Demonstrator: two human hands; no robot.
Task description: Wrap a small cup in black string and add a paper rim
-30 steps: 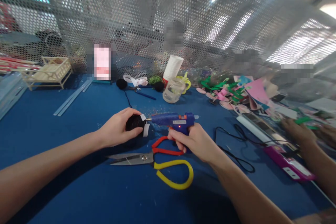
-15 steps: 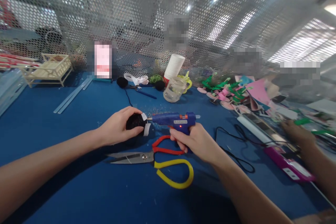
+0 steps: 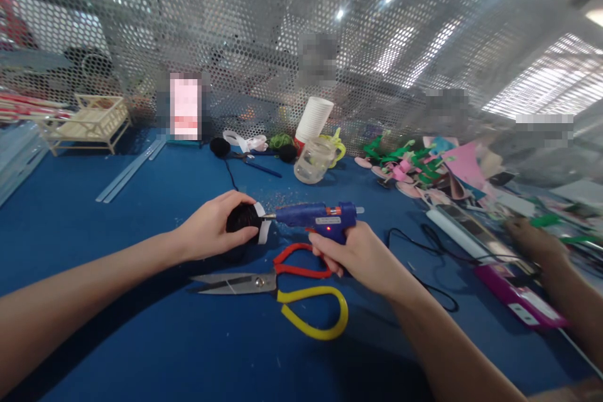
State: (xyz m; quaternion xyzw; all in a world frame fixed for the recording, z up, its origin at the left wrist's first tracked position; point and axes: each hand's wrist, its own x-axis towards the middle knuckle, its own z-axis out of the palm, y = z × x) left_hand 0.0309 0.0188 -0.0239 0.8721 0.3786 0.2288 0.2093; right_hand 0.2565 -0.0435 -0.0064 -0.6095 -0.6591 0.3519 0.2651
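My left hand is closed around a black yarn ball, thumb below and fingers on top. A white strip stands at the ball's right side. In my right hand is a blue glue gun with a small red light lit. Its metal nozzle points left and reaches the white strip; whether it touches is too small to tell. Below both hands lie large scissors with one red and one yellow handle, blades toward the left.
Behind are a clear plastic jar, stacked white paper cups, another black ball and a phone. A small wooden bed frame stands left. On the right lie a purple power strip, cables and a co-worker's hand.
The glue gun in my right hand has shifted slightly right and down. My left hand keeps the yarn ball in place, and the white strip now looks more upright.
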